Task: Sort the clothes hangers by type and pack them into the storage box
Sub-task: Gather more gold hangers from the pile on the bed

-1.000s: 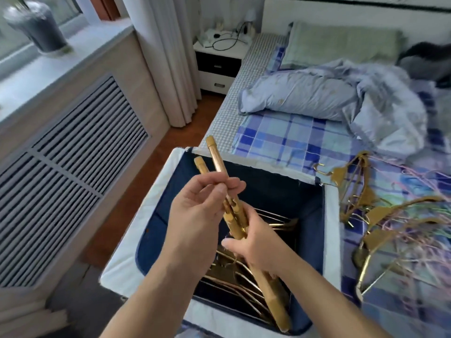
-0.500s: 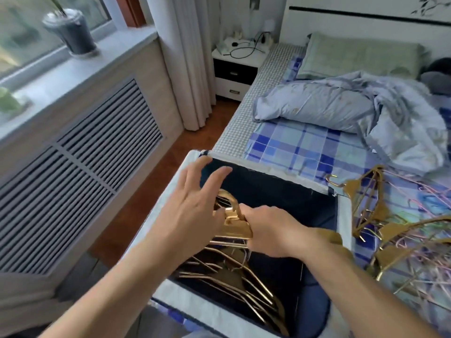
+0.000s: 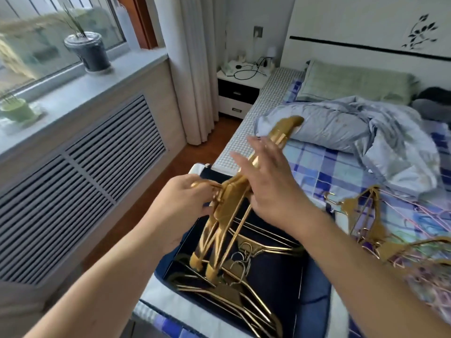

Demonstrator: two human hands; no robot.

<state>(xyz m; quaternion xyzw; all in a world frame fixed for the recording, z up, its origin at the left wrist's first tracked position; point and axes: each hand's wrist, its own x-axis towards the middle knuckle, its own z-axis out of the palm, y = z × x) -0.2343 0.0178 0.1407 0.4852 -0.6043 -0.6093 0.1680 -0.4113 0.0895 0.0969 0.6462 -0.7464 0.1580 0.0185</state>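
Observation:
A bunch of gold hangers is held above the navy storage box, one end pointing at the pillow, the other down into the box. My left hand grips the bunch near its hooks. My right hand lies against the bunch's upper side with fingers spread and fairly straight. Several gold hangers lie flat in the box's bottom. A tangle of gold and pink wire hangers lies on the checked bedsheet to the box's right.
The box sits on the bed's left edge. A crumpled grey-blue duvet and green pillow lie beyond it. A radiator cover, windowsill with plant pots, curtain and nightstand stand to the left.
The bunch of gold hangers was lowered toward the box, then lifted and swung so its far end points at the bed. My right hand has gone from gripping it to lying against it with spread fingers.

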